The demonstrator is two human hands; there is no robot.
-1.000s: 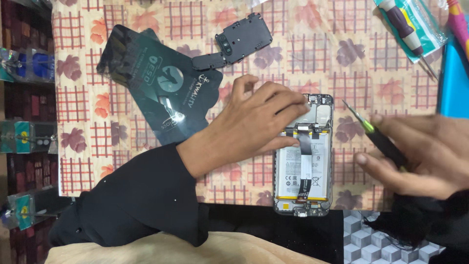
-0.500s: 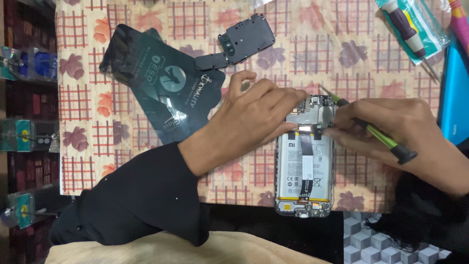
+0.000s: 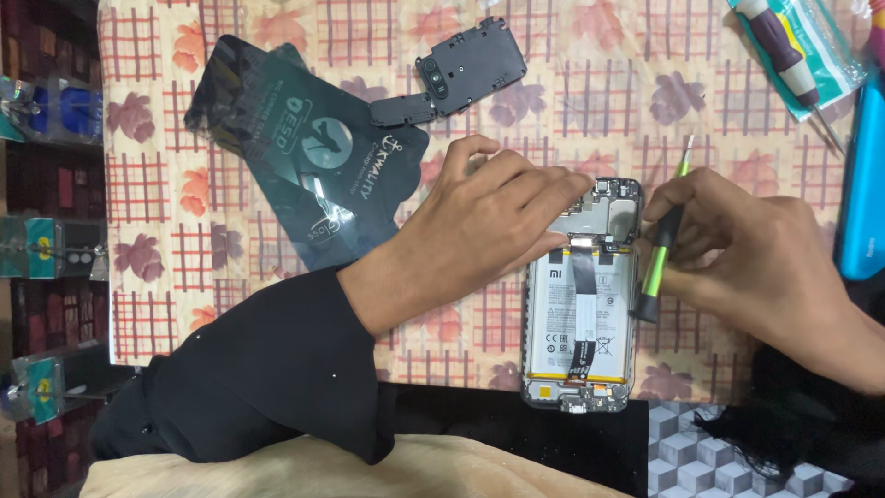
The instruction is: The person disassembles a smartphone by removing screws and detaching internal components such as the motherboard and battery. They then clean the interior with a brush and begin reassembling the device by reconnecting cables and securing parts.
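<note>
An opened smartphone (image 3: 581, 323) lies back-up on the patterned cloth, its white battery and a black flex ribbon exposed. My left hand (image 3: 489, 221) rests over its upper left part, fingertips pressing on the board near the top. My right hand (image 3: 737, 249) sits at the phone's right edge and holds a thin green and black pry tool (image 3: 659, 254), its metal tip pointing up past the fingers.
A dark anti-static bag (image 3: 304, 157) and a black inner cover plate (image 3: 461, 74) lie at the back. A screwdriver on a teal packet (image 3: 793, 51) and a blue phone back (image 3: 862, 184) sit at the right. Small parts bins (image 3: 46, 249) line the left.
My right hand moved in from the right to the phone's top, then turned the tool so that its tip points upward. My left hand stayed on the phone.
</note>
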